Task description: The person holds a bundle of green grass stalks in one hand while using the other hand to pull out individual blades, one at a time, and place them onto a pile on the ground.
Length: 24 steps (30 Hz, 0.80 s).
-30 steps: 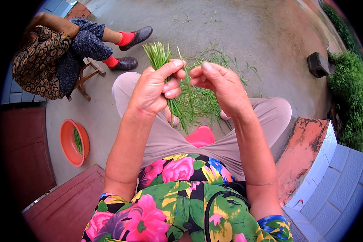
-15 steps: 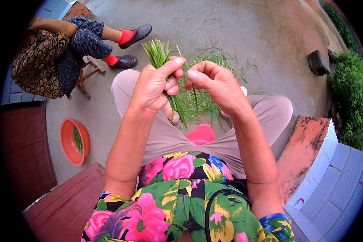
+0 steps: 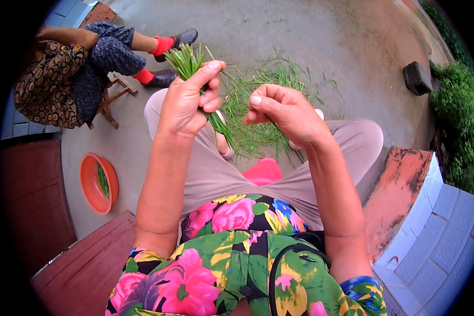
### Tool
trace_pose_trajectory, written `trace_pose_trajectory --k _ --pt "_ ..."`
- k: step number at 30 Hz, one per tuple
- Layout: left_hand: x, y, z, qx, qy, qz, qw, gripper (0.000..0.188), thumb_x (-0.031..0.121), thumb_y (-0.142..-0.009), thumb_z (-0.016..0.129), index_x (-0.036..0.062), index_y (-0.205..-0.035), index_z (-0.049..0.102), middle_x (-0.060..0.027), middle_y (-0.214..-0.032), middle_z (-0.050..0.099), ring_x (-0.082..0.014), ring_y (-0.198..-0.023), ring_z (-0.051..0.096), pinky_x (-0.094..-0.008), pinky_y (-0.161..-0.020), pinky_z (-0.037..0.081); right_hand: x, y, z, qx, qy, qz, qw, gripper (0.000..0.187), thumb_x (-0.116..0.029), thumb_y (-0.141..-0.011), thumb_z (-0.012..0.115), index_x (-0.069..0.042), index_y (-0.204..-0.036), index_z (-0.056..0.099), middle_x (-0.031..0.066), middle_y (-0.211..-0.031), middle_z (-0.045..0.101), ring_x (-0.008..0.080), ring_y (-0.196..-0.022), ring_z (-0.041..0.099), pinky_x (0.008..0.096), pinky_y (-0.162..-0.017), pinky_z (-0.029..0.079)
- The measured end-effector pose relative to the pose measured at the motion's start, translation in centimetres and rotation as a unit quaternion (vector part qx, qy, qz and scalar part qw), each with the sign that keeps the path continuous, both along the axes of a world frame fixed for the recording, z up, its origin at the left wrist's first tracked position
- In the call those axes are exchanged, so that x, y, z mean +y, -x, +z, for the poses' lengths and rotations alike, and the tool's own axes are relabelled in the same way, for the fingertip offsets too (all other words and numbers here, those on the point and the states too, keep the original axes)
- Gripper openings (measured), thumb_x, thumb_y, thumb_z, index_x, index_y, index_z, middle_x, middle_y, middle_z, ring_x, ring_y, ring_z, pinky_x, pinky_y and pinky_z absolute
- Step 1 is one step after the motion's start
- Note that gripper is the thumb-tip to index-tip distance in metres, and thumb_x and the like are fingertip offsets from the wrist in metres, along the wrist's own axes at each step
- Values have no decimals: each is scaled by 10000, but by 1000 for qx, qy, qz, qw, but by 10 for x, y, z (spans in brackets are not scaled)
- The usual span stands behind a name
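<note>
My left hand (image 3: 187, 102) is closed around a bunch of chives (image 3: 183, 62). Their pale cut ends stick up past the thumb, and the thin green leaves hang out below the palm. One stalk stands apart from the rest near the thumb tip. To the right, level with the bunch but away from it, my right hand (image 3: 287, 113) has its thumb pressed to curled fingers. Whatever lies in that pinch, if anything, is hidden. Loose green trimmings (image 3: 253, 126) lie scattered on the ground beneath and beyond both hands.
An orange basin (image 3: 88, 184) with some greens inside stands at left. Another person (image 3: 52, 84) sits on a wooden stool (image 3: 106, 108) at far left. A pink seat (image 3: 263, 171) shows between my knees. A dark block (image 3: 417, 79) and bushes (image 3: 458, 116) are at right.
My left hand has moved left with the bunch, and my right hand has drawn slightly away to the right. The gap between them has widened; the strand hanging by my right hand no longer shows.
</note>
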<state>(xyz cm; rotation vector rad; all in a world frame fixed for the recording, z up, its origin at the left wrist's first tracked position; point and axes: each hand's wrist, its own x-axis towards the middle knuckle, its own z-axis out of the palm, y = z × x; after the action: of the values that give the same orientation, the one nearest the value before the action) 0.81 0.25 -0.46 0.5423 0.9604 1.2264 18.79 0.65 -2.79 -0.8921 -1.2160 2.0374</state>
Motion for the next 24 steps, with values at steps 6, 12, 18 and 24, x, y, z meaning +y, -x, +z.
trace_pose_trajectory --k 6,12,18,24 --pt "5 14 4 -10 -3 27 1000 112 120 -772 576 27 -833 558 20 -599 462 -37 -402 315 -179 -369 254 0 -9 -8 -32 3 -17 999 138 -180 -822 504 -46 -792 505 19 -740 540 122 -720 565 241 -694 451" --pt "5 16 3 -8 -5 45 999 138 135 -811 527 35 -906 519 25 -599 434 -24 -403 299 -159 -358 248 -1 -12 -9 -66 -13 -53 996 138 -164 -797 489 -33 -760 508 37 -698 563 98 -678 537 240 -665 430" --pt "3 13 6 -22 -10 48 999 115 125 -766 584 37 -833 555 15 -596 457 -42 -402 312 -188 -374 256 1 -8 -18 -128 -52 -81 987 90 -117 -792 460 -43 -770 505 25 -677 537 121 -641 554 247 -633 454" --pt "0 8 2 8 -19 68 997 150 127 -792 551 23 -898 535 21 -614 457 -31 -404 301 -170 -370 247 0 -8 -22 -68 69 -176 980 124 -147 -761 473 -30 -731 501 27 -616 510 112 -531 500 236 -484 431"
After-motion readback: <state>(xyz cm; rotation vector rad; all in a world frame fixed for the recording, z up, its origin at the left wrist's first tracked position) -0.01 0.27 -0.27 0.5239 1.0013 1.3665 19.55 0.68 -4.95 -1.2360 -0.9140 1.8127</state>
